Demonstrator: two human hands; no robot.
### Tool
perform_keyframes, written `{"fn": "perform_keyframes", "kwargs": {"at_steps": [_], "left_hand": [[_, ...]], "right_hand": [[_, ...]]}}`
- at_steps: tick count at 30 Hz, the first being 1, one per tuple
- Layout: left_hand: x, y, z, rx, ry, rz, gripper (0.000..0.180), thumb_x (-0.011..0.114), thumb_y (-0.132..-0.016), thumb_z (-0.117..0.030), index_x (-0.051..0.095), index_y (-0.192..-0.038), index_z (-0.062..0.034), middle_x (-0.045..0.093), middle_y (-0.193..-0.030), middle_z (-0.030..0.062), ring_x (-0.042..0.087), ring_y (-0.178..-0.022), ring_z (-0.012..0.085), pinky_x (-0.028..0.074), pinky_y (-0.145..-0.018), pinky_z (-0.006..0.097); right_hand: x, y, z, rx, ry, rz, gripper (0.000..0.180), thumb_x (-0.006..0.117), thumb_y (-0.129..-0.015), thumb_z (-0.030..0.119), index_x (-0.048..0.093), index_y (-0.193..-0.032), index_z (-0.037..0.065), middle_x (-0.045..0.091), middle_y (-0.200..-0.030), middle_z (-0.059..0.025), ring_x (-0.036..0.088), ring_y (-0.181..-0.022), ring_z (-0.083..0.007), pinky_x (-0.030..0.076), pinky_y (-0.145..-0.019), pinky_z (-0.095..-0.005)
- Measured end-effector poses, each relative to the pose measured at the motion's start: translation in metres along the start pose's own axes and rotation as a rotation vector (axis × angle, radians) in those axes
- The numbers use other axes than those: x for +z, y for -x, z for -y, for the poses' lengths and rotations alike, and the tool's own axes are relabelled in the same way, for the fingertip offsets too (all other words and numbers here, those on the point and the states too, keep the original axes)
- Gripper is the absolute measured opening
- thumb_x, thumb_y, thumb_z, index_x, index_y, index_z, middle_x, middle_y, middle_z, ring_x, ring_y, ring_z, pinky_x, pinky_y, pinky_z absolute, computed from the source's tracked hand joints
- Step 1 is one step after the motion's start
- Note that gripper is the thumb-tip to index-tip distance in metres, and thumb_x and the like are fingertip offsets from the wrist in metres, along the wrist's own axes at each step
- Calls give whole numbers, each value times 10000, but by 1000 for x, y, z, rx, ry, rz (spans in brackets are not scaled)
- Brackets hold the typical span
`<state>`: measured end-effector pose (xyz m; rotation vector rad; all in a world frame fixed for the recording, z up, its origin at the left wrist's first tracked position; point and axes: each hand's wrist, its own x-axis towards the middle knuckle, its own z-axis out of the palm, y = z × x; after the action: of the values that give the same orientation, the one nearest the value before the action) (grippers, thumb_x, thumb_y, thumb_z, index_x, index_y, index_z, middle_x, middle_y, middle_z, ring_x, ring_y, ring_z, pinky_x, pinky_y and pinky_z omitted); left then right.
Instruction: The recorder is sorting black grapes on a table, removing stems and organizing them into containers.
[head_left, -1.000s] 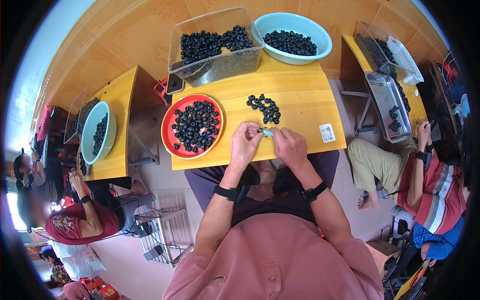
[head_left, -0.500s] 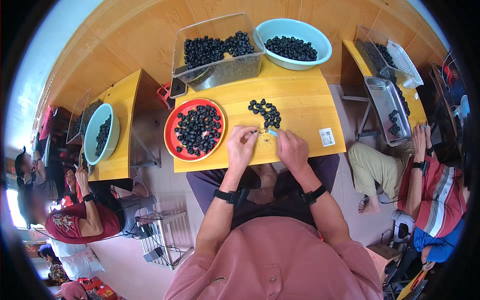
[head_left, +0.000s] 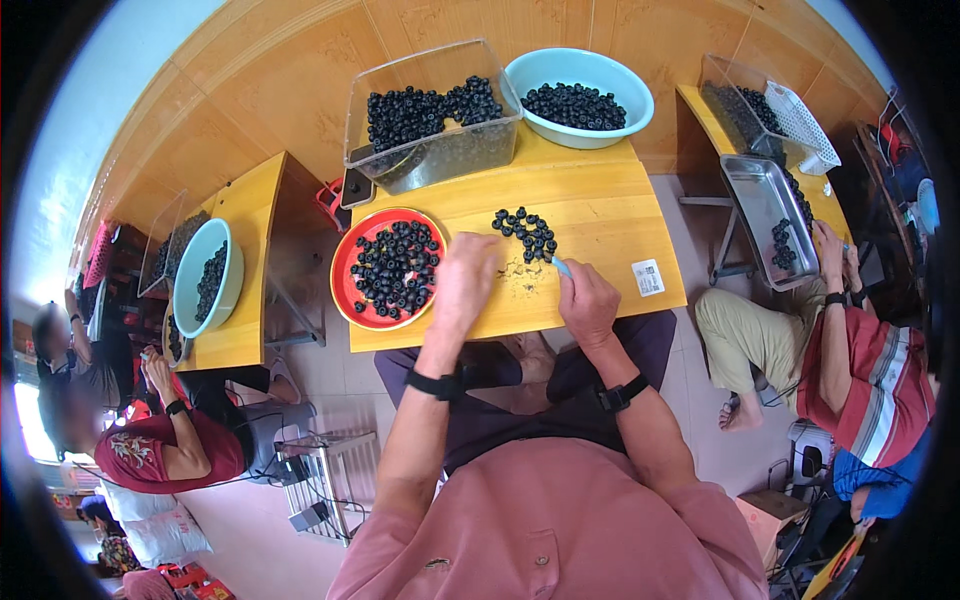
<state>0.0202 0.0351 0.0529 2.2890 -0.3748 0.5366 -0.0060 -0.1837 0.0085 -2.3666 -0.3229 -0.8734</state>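
Note:
My right hand (head_left: pixel 590 303) is closed around a slim light-blue tool (head_left: pixel 561 266); its working end is too small to make out. The tool's end is near a loose group of small black round pieces with holes (head_left: pixel 525 228) on the yellow table (head_left: pixel 610 220). My left hand (head_left: pixel 467 282), smeared by motion, is at the right rim of a red plate (head_left: pixel 342 270). Many more black pieces (head_left: pixel 393 262) lie in that plate. Whether the left fingers hold a piece does not show. Small dark scraps (head_left: pixel 523 283) lie on the wood between my hands.
Behind the plate stand a clear plastic bin (head_left: pixel 440 165) and a light-blue basin (head_left: pixel 590 138), both with black pieces. A white label (head_left: pixel 648 278) sticks to the table's right side. People work at yellow tables on the left (head_left: pixel 235 300) and right, the latter with a metal tray (head_left: pixel 745 180).
My left hand has moved left and a little away from me, from beside the tool to the plate's rim. The right hand keeps the tool and has barely moved.

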Motion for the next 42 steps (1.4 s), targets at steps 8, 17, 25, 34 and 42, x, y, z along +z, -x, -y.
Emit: {"fn": "perform_keyframes", "kwargs": {"at_steps": [8, 17, 25, 34, 42], "left_hand": [[51, -6, -13, -17, -9, 177, 243, 778, -837, -97, 733, -1062, -18, 652, -998, 176, 653, -971, 355, 538, -859, 427], [49, 13, -8, -337, 275, 79, 211, 803, -874, -81, 720, -1055, -10, 728, -878, 86, 694, -738, 177, 558, -675, 315], [49, 30, 1, -628, 921, 1, 259, 744, -931, -12, 701, -1179, 51, 739, -902, 57, 689, -831, 91, 565, -763, 235], [56, 41, 0, -452, 699, -86, 183, 766, -887, 28, 756, -1069, 39, 684, -1023, 50, 670, -819, 95, 543, -741, 231], [55, 42, -7, -446, 592, -31, 345, 748, -868, 86, 689, -1201, 23, 683, -1015, 63, 661, -887, 98, 557, -810, 237]], "right_hand": [[0, -1, 4, 6, 0, -17, 113, 665, -940, 148, 680, -1031, 82, 636, -800, -109, 652, -692, -328, 510, -607, -440], [0, 0, 1, 13, 4, 4, 104, 664, -937, 143, 684, -1023, 90, 631, -789, -101, 653, -687, -321, 515, -609, -437], [0, -1, 2, -6, 10, 46, 105, 665, -928, 147, 683, -1016, 92, 631, -784, -92, 651, -681, -313, 517, -607, -430], [-1, -2, 8, -138, 91, 139, 95, 678, -893, 134, 674, -978, 91, 606, -751, -71, 651, -669, -268, 521, -583, -398], [1, -1, 8, -220, 114, 168, 55, 673, -887, 130, 682, -928, 94, 565, -713, -58, 639, -645, -236, 518, -562, -386]]}}
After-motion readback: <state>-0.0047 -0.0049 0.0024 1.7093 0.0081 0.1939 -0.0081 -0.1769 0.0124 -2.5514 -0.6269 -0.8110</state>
